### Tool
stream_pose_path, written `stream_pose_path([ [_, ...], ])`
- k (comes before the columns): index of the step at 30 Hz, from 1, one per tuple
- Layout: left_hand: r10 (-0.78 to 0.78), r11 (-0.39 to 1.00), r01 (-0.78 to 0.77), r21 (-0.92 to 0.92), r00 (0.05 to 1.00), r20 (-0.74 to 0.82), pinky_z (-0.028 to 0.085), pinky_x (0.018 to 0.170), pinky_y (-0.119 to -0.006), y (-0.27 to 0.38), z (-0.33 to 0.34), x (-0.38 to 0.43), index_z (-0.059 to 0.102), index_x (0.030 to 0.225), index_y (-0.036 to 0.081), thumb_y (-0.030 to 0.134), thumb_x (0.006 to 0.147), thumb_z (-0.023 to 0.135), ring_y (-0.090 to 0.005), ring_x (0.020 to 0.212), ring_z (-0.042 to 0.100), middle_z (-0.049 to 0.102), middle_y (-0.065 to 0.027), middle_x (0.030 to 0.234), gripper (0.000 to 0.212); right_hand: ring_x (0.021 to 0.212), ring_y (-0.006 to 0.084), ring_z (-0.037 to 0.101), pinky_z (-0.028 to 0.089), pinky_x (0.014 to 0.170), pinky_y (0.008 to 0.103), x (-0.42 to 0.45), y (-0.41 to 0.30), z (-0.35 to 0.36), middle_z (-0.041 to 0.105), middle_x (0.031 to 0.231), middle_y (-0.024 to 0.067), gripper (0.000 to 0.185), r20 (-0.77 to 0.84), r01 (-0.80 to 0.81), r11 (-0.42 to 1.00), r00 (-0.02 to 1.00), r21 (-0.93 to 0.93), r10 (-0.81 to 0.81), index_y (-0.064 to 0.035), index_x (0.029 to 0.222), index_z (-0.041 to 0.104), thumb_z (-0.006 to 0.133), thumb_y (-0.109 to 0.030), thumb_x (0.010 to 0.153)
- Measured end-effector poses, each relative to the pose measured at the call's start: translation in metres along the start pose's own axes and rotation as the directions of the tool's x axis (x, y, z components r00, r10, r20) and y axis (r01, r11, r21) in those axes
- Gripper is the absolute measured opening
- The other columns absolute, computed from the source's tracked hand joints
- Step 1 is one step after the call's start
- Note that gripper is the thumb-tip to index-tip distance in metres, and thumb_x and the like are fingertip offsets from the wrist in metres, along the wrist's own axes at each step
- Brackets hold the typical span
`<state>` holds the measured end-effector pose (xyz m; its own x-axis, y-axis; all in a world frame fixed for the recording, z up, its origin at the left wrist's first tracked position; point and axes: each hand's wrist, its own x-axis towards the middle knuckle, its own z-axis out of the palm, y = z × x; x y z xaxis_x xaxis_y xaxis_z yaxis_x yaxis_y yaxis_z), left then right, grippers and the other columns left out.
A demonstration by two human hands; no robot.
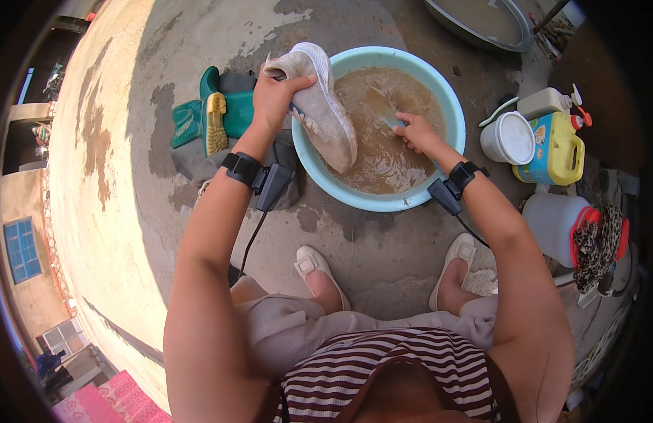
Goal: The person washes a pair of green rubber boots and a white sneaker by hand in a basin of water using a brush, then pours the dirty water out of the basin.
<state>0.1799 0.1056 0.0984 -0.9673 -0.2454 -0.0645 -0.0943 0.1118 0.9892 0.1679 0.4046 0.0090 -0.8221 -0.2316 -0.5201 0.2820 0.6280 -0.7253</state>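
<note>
My left hand [273,100] grips a dirty light grey knit sneaker [326,121] near its heel and collar. The sneaker tilts toe-down over the left side of a light blue plastic basin [377,202] of muddy brown water [400,164]. In my right hand [415,133] is the handle of a pale blue tool, probably a brush [388,121]. Its far end dips below the murky surface and cannot be made out. The right fingers are just above the water, apart from the sneaker.
Green rubber boots [239,111] with yellow soles lie left of the basin over dark grey cloth or footwear [281,185]. At right stand a white tub [509,140], a yellow jug [556,153], a pump bottle [543,103] and a red-lidded container [551,224]. A metal basin [466,37] sits beyond.
</note>
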Motion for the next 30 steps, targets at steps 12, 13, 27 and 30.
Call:
stream_pose_path([
  [12, -0.008, 0.982, -0.017, -0.189, 0.991, -0.131, 0.054, 0.078, -0.032, 0.013, 0.017, -0.008, 0.064, 0.108, -0.005, 0.004, 0.069, 0.082, -0.0202, 0.089, 0.067, 0.069, -0.0118, 0.104, 0.044, 0.104, 0.0248, 0.065, 0.048, 0.090, 0.0348, -0.039, -0.061, 0.017, 0.066, 0.122, 0.0129, 0.052, -0.108, 0.630, 0.769, 0.776, 0.105, -0.621, -0.0204, 0.142, 0.049, 0.062, -0.030, 0.093],
  [13, -0.064, 0.984, 0.047, -0.171, 0.994, -0.092, 0.054, 0.078, -0.032, 0.013, 0.015, -0.007, 0.065, 0.108, -0.005, 0.004, 0.069, 0.081, -0.0204, 0.089, 0.067, 0.069, -0.0121, 0.104, 0.043, 0.103, 0.0251, 0.066, 0.048, 0.090, 0.0352, -0.040, -0.059, 0.017, 0.067, 0.119, 0.0136, 0.051, -0.152, 0.678, 0.726, 0.734, 0.118, -0.661, -0.0208, 0.142, 0.049, 0.062, -0.030, 0.093],
  [27, -0.080, 0.996, 0.080, -0.042, 0.997, -0.001, 0.055, 0.079, -0.033, 0.005, 0.021, -0.008, 0.065, 0.109, -0.006, 0.003, 0.076, 0.076, -0.0216, 0.087, 0.068, 0.069, -0.0121, 0.101, 0.035, 0.105, 0.0300, 0.065, 0.049, 0.091, 0.0357, -0.044, -0.074, 0.007, 0.066, 0.120, 0.0144, 0.050, -0.260, 0.705, 0.701, 0.700, 0.108, -0.665, -0.0198, 0.140, 0.051, 0.063, -0.030, 0.092],
  [30, -0.097, 0.983, 0.096, -0.158, 0.995, 0.004, 0.055, 0.080, -0.033, 0.001, 0.022, -0.008, 0.065, 0.108, -0.006, 0.002, 0.076, 0.076, -0.0217, 0.087, 0.067, 0.069, -0.0122, 0.101, 0.035, 0.104, 0.0300, 0.065, 0.049, 0.092, 0.0353, -0.037, -0.066, 0.008, 0.066, 0.122, 0.0131, 0.048, -0.168, 0.664, 0.737, 0.747, 0.127, -0.644, -0.0222, 0.139, 0.053, 0.062, -0.031, 0.092],
])
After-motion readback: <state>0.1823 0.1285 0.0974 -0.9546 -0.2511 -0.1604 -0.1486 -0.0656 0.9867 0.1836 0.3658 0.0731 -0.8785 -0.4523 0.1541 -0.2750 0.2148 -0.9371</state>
